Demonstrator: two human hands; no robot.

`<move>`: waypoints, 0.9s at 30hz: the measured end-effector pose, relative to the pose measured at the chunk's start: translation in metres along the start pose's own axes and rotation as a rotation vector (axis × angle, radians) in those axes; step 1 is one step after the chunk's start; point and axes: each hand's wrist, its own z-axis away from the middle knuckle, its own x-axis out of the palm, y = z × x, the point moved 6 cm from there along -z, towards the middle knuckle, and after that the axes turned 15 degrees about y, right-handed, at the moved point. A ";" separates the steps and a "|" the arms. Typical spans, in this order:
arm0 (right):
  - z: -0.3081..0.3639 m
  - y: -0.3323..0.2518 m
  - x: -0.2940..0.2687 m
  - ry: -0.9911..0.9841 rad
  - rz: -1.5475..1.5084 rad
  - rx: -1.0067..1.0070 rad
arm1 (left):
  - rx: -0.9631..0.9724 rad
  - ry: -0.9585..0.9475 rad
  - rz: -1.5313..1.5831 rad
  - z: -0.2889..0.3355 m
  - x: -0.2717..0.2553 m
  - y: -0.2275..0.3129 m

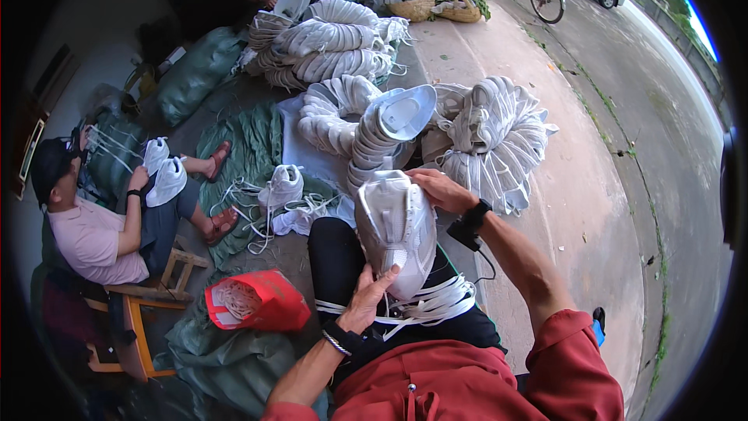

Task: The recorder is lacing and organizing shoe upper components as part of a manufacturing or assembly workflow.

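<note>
Left hand [363, 302]: I see it gripping the near end of a white mesh shoe upper [396, 228].
Right hand [444, 190]: fingers closed over that upper's far right edge.
Upper's place: held over the lap, above black trousers [333, 245].
Flat white laces [436, 304]: bunched across the thighs, by the upper's near end.
Ring-shaped white stack of uppers [506, 148]: beyond the right hand.
Red bag [282, 300]: near the left forearm.

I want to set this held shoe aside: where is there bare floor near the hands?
The widest patch is pale concrete right of the right hand, between the coiled shoe pile and the grey roadway, apart from small scraps. Ahead and left is crowded: stacked shoes, green sheeting, a single shoe, the red bag.
</note>
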 end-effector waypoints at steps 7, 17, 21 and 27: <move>0.023 0.004 -0.015 -0.078 -0.609 0.421 | 0.204 0.125 -0.146 -0.011 -0.003 0.006; -0.002 -0.074 0.015 -0.001 0.010 0.186 | 0.149 0.119 -0.011 -0.018 -0.008 0.014; -0.019 -0.100 0.031 0.118 -0.122 0.152 | 0.286 0.191 -0.016 -0.012 -0.015 0.076; -0.055 -0.102 0.060 0.142 -0.350 0.085 | 0.340 0.240 0.226 -0.038 -0.074 0.135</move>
